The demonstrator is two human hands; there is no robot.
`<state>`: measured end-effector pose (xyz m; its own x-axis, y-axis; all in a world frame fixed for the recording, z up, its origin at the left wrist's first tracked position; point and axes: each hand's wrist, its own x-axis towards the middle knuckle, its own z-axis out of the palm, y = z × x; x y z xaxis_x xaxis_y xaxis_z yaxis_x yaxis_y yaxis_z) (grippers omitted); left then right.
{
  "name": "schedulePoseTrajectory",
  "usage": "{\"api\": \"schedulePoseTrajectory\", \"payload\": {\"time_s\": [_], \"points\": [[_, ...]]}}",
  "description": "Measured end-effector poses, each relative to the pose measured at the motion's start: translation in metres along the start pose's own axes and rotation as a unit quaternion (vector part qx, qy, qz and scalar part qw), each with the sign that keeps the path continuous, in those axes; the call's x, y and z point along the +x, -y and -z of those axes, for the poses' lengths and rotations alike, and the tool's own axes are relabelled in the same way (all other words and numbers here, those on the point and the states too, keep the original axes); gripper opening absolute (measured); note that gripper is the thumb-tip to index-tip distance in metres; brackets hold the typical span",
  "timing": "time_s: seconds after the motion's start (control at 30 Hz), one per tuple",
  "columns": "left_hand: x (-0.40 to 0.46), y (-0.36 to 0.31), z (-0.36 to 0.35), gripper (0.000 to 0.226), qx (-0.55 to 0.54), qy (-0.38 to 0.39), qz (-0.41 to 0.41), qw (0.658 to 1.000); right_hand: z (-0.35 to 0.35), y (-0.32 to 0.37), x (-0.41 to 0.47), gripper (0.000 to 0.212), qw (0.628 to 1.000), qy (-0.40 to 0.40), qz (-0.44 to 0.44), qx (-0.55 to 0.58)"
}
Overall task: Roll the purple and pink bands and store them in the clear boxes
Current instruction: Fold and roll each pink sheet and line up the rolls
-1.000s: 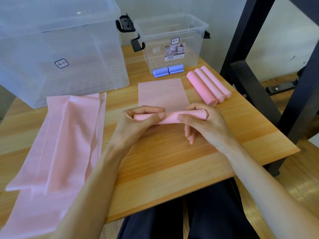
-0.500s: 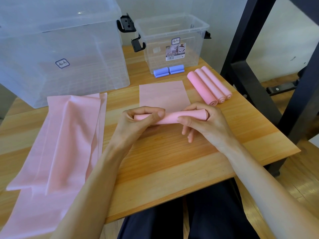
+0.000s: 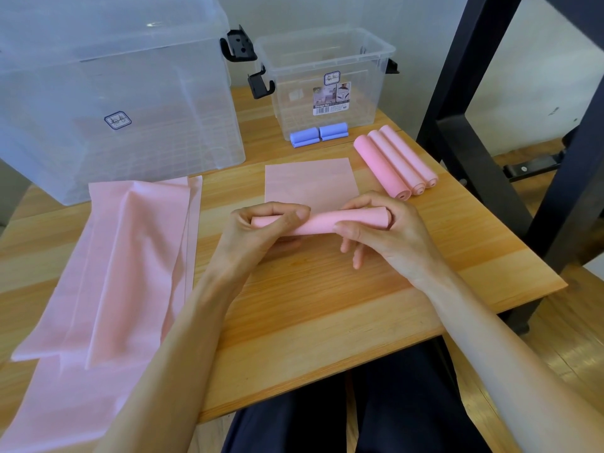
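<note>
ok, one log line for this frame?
step: rolling | left hand: grips pink band | right hand: grips band | flat tail left | boxes: no bands visible inside

- "Storage Box" is printed on the sticker (image 3: 331, 99) of the small clear box (image 3: 366, 93).
- The logo labels above that sticker and on the large clear box (image 3: 147, 103) cannot be read.

Pink bands (image 3: 108, 273), purple rolls (image 3: 318, 134), clear grid-patterned boxes (image 3: 130, 125) with black latches (image 3: 240, 49), light wood table (image 3: 327, 305).
</note>
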<state>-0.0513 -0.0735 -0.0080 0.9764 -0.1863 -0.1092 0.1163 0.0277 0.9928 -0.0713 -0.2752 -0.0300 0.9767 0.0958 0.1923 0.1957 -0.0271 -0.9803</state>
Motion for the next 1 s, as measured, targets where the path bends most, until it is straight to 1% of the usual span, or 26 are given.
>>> {"api": "schedulePoseTrajectory", "payload": {"time_s": [0.07, 0.17, 0.23, 0.33, 0.37, 0.5, 0.63, 0.7, 0.77, 0.9, 1.0], "points": [[-0.0001, -0.0001, -0.0001, 0.02, 0.02, -0.001, -0.019, 1.0, 0.0003, 0.0009, 0.0001, 0.021, 1.0, -0.007, -0.013, 0.001], [0.0007, 0.0016, -0.0006, 0.021, 0.025, -0.002, -0.022, 0.999, 0.0003, 0.0016, 0.0008, 0.024, 1.0, -0.011, -0.021, -0.009], [0.0005, 0.0015, -0.0007, 0.022, 0.014, 0.0, -0.009, 1.0, 0.0, 0.0029, 0.0003, 0.027, 1.0, -0.009, -0.018, -0.013], [0.0003, 0.001, -0.0012, 0.025, 0.008, 0.004, 0.017, 1.0, 0.0, 0.0042, -0.0008, 0.04, 1.0, 0.004, -0.014, -0.014], [-0.0001, 0.0005, -0.0017, 0.026, 0.009, 0.006, 0.022, 1.0, -0.0002, 0.0042, -0.0012, 0.041, 1.0, 0.006, -0.01, -0.013], [-0.0005, 0.0004, -0.0023, 0.027, -0.001, 0.008, 0.017, 1.0, -0.0007, 0.0021, -0.001, 0.026, 1.0, 0.002, -0.005, -0.003], [0.0003, 0.0018, -0.0006, 0.026, 0.033, 0.007, -0.019, 0.999, -0.0001, 0.0009, -0.0002, 0.029, 1.0, -0.009, -0.015, -0.006], [0.0004, 0.0022, -0.0009, 0.025, 0.036, 0.011, -0.022, 0.999, 0.0001, 0.0006, 0.0002, 0.027, 1.0, -0.014, -0.017, -0.012], [0.0006, 0.0022, -0.0014, 0.023, 0.02, 0.01, -0.013, 1.0, -0.0002, 0.0009, 0.0002, 0.026, 1.0, -0.014, -0.012, -0.023], [0.0008, 0.0024, -0.0012, 0.029, 0.005, 0.011, 0.026, 1.0, -0.0001, 0.0012, -0.0015, 0.04, 0.999, 0.007, 0.002, -0.043], [0.0006, 0.0018, -0.0009, 0.031, -0.004, 0.012, 0.028, 1.0, -0.0006, 0.0016, -0.0014, 0.029, 0.999, 0.015, 0.012, -0.027]]}}
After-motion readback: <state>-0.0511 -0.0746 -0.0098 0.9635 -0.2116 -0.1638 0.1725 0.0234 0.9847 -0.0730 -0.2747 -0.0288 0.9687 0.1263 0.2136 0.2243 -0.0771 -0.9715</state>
